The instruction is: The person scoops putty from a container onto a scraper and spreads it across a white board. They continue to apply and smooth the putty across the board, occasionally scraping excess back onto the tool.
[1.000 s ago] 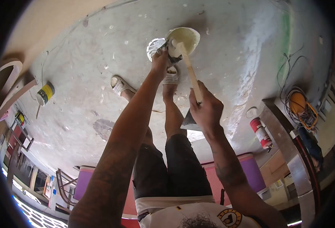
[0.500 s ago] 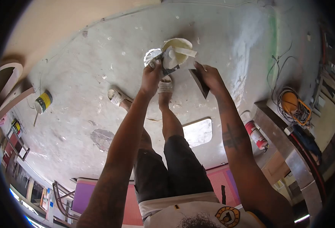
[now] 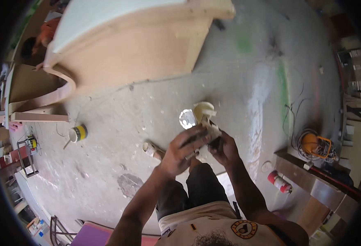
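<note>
Where blurred, fingers (image 3: 197, 137) grip scraper (image 3: 210, 132).

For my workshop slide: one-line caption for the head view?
Both hands, left hand and right hand, meet over a putty tub on the concrete floor.

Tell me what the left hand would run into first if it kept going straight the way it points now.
Probably the pale tub of filler just beyond its knuckles. The left hand points up and right across the floor, and the tub sits right in that line, though depth is hard to judge here.
</note>
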